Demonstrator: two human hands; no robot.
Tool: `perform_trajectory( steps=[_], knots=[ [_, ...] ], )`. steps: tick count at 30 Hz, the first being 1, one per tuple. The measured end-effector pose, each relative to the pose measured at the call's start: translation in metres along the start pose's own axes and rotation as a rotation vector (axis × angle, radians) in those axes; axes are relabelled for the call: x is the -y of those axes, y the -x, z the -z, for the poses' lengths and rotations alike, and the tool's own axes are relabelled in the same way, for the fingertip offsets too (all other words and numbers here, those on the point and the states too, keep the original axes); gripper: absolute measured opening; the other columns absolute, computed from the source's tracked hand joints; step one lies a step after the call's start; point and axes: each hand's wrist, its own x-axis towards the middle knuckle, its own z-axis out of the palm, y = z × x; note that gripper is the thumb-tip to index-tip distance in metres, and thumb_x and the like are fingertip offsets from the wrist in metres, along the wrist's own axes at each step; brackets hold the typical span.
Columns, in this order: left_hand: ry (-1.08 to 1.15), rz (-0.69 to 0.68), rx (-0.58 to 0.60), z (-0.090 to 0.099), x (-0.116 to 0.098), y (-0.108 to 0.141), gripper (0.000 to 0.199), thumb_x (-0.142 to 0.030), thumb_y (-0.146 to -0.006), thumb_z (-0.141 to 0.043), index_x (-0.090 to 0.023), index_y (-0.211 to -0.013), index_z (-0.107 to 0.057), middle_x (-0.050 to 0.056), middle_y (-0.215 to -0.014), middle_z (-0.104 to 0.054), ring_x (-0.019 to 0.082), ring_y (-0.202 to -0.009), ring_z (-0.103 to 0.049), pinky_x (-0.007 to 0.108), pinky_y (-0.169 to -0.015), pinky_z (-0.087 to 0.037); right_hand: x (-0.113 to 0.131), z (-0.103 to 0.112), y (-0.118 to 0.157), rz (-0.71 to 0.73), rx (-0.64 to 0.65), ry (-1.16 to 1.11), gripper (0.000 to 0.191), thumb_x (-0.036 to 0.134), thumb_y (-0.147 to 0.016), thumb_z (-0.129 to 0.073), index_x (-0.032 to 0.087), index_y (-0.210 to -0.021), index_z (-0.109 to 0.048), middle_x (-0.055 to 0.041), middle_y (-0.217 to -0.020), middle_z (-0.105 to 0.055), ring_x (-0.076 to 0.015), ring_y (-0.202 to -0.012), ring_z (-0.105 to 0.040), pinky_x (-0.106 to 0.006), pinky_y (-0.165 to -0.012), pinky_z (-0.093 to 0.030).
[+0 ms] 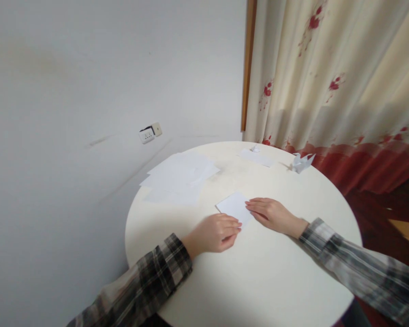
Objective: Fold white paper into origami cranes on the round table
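A small square of folded white paper lies flat on the round white table. My left hand is closed at its near edge, with fingers curled and thumb close to the fingertips. At the paper's right corner is my right hand, its fingers pressed together with the thumb beneath, gripping that edge. Both hands cover parts of the paper, so the folds there are hidden.
Loose white sheets are spread at the table's back left. A folded paper crane stands near the right rim. Farther back, a smaller folded paper piece sits by a flat sheet. A wall borders the left side.
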Motion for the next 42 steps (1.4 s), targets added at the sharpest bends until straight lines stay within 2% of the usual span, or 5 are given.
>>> perform_trajectory(
  steps=[4,8,12,18,42],
  knots=[
    [0.056,0.026,0.012,0.0,-0.008,0.003,0.025,-0.016,-0.084,-0.043,-0.014,-0.095,-0.065,0.006,-0.099,-0.069,0.016,-0.097,-0.061,0.029,-0.088,-0.047,-0.001,-0.001,0.0,-0.003,-0.009,0.004,0.03,0.016,-0.085,-0.044,0.017,-0.111,-0.06,-0.0065,-0.114,-0.063,-0.0191,-0.108,-0.055,-0.036,-0.093,-0.046],
    [0.076,0.191,0.066,0.0,-0.008,-0.003,0.028,-0.021,-0.09,-0.037,-0.017,-0.105,-0.06,0.003,-0.108,-0.065,0.012,-0.103,-0.058,0.025,-0.094,-0.043,0.001,0.0,0.0,0.009,-0.023,-0.007,0.03,0.015,-0.084,-0.045,0.017,-0.11,-0.06,-0.0082,-0.113,-0.063,-0.0197,-0.108,-0.056,-0.037,-0.091,-0.047],
    [-0.155,0.378,0.103,-0.015,0.004,-0.019,0.036,-0.027,-0.092,-0.032,-0.013,-0.119,-0.05,0.009,-0.125,-0.054,0.016,-0.117,-0.048,0.031,-0.101,-0.037,0.001,0.001,-0.001,0.012,-0.013,-0.008,0.031,0.015,-0.083,-0.045,0.016,-0.11,-0.061,-0.0089,-0.113,-0.063,-0.02,-0.108,-0.055,-0.037,-0.091,-0.047],
    [-0.372,0.484,0.169,-0.035,0.021,-0.043,0.043,-0.026,-0.088,-0.037,0.0,-0.122,-0.042,0.022,-0.129,-0.046,0.025,-0.123,-0.041,0.037,-0.101,-0.033,0.0,0.001,-0.002,0.029,-0.015,-0.015,0.032,0.015,-0.084,-0.045,0.017,-0.111,-0.06,-0.0095,-0.111,-0.064,-0.0204,-0.108,-0.055,-0.038,-0.092,-0.047],
    [-0.218,0.397,0.204,-0.02,0.047,-0.023,0.046,-0.033,-0.091,-0.032,-0.016,-0.134,-0.032,0.009,-0.14,-0.036,0.019,-0.129,-0.03,0.038,-0.103,-0.026,-0.002,-0.001,0.0,-0.064,0.089,-0.005,0.043,0.019,-0.085,-0.038,0.015,-0.128,-0.044,-0.0102,-0.13,-0.05,-0.0221,-0.119,-0.044,-0.044,-0.098,-0.036]
  ],
)
